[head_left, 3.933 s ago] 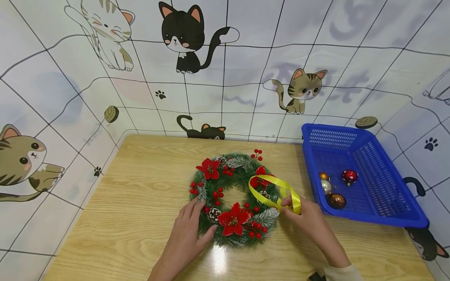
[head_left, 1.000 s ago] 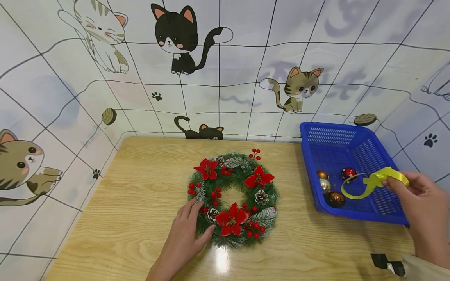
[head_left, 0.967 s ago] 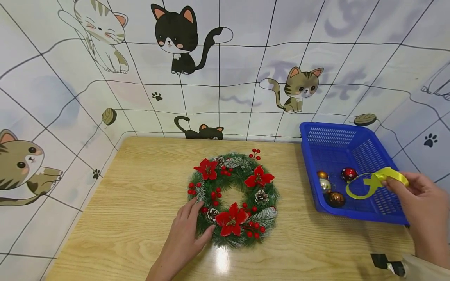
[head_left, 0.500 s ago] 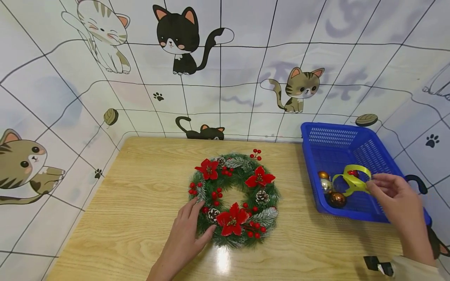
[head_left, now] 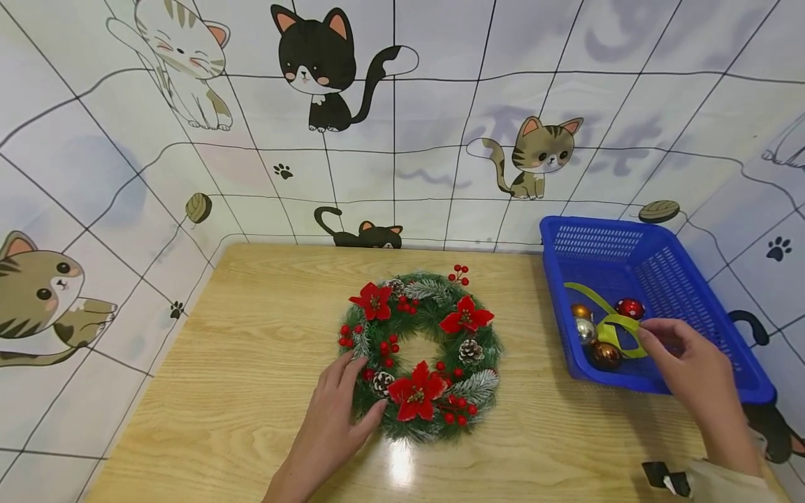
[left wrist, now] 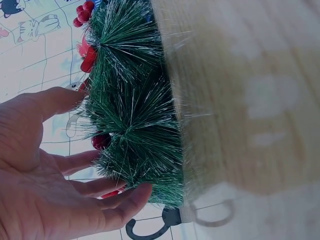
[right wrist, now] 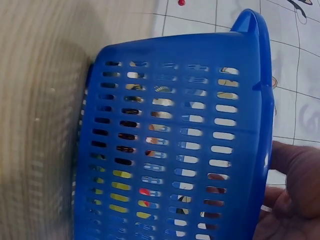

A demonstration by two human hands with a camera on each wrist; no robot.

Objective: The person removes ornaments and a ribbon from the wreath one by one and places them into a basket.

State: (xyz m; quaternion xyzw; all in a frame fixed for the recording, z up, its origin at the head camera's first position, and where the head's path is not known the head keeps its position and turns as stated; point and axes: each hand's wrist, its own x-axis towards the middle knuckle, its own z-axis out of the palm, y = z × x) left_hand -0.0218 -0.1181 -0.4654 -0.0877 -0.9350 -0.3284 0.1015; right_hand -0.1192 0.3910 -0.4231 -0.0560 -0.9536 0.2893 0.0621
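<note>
A green Christmas wreath [head_left: 402, 420] with red poinsettias, berries and pinecones lies on the table. My left hand [head_left: 333, 412] rests at its lower left edge, fingers spread; in the left wrist view the fingers [left wrist: 75, 162] are against the green needles. Inside the blue basket [head_left: 569, 349] a yellow ribbon [head_left: 619, 321] lies looped over the baubles. My right hand [head_left: 692, 367] is above the basket's near side, fingertips beside the ribbon and holding nothing. Through the slots in the right wrist view, the ribbon [right wrist: 120, 186] shows low in the basket, away from the right hand [right wrist: 295, 195].
Several baubles sit in the basket, among them a red one [head_left: 630, 308], a silver one [head_left: 585, 330] and a brown one [head_left: 605, 355]. The basket stands at the right of the wooden table [head_left: 251, 328]. A cat-patterned wall covering [head_left: 434, 119] rises behind and at both sides.
My right hand carried the yellow ribbon from the wreath to the basket and let go of it there. Over the last second that hand moved left. My left hand stayed at the wreath.
</note>
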